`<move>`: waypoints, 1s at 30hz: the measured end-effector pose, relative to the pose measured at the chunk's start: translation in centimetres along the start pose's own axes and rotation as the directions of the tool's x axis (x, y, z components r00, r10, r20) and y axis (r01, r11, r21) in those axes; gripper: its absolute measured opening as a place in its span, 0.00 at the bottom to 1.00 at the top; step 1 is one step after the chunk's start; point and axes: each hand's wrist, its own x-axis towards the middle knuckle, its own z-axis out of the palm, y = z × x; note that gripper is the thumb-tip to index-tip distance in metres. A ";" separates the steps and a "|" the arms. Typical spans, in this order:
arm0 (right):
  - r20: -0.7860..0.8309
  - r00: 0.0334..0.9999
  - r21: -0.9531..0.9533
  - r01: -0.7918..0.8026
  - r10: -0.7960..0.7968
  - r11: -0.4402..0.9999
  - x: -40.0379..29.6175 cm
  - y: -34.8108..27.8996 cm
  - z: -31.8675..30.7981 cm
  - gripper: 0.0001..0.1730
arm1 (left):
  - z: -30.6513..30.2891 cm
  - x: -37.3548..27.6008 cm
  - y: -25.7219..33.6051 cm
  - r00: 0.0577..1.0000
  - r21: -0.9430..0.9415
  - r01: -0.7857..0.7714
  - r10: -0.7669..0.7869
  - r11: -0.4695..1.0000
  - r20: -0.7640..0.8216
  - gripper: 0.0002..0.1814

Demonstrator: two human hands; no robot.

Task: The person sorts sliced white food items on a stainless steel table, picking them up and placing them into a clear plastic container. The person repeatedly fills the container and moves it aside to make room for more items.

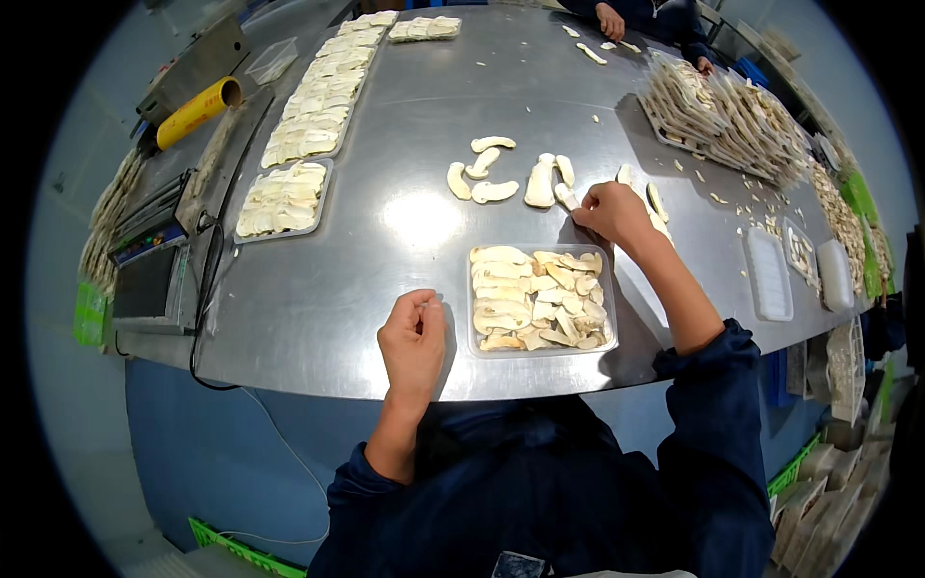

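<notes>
My right hand reaches past a clear plastic tray, its thumb and forefinger closed on the near end of a pale mushroom slice. A wide mushroom slice and a narrower mushroom slice lie beside it. Several curved slices are farther left, among them a mushroom slice. Other slices are partly hidden behind my right hand. The tray holds long slices stacked on its left and smaller mushroom pieces on its right. Left of this tray, my left hand is curled shut, with nothing visible in it.
Filled mushroom trays line the steel table at left, near a scale with a black cable. Stacked trays and empty white trays stand at right. Across the table is a co-worker's hand.
</notes>
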 end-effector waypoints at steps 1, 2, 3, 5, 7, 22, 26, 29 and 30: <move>-0.061 0.997 0.000 0.037 -0.037 0.999 -0.6 0.5 0.0 0.13 | 0.0 0.0 -0.1 1.000 0.001 -0.014 0.014 1.000 -0.002 0.07; -0.121 0.990 -0.002 0.074 -0.073 0.997 -1.3 1.2 -0.4 0.13 | 0.2 0.1 -0.2 1.000 0.002 -0.027 0.027 1.000 -0.005 0.07; -0.172 0.979 0.004 0.112 -0.109 0.994 -2.2 1.3 -0.4 0.13 | 0.3 0.2 -0.2 0.999 0.011 -0.041 0.041 0.999 -0.005 0.07; -0.090 0.989 0.065 0.120 -0.114 0.991 -5.2 -1.1 -2.2 0.12 | 0.4 0.1 -0.4 0.998 0.050 -0.043 0.045 0.998 -0.041 0.07; -0.126 0.920 0.033 0.376 -0.370 0.926 -8.3 -2.7 -2.1 0.11 | 0.3 0.0 0.1 0.999 0.048 -0.013 0.015 0.999 -0.033 0.07; 0.041 0.718 -0.120 0.694 -0.695 0.710 -13.3 -7.9 0.1 0.07 | -0.2 0.0 1.0 0.999 0.082 -0.018 0.015 0.996 0.044 0.09; -0.176 0.853 0.043 0.505 -0.491 0.862 -13.0 -5.2 -3.0 0.06 | -0.7 -0.3 0.5 0.991 0.058 0.109 -0.113 0.992 0.065 0.13; -0.273 0.928 0.053 0.277 -0.253 0.959 -11.2 -1.6 -4.2 0.07 | -0.5 -0.1 1.4 0.980 0.103 0.120 -0.135 0.987 0.146 0.13; -0.230 0.955 0.081 0.212 -0.188 0.974 -10.5 -1.4 -4.4 0.08 | -0.4 0.0 1.6 0.969 0.085 0.153 -0.167 0.985 0.183 0.14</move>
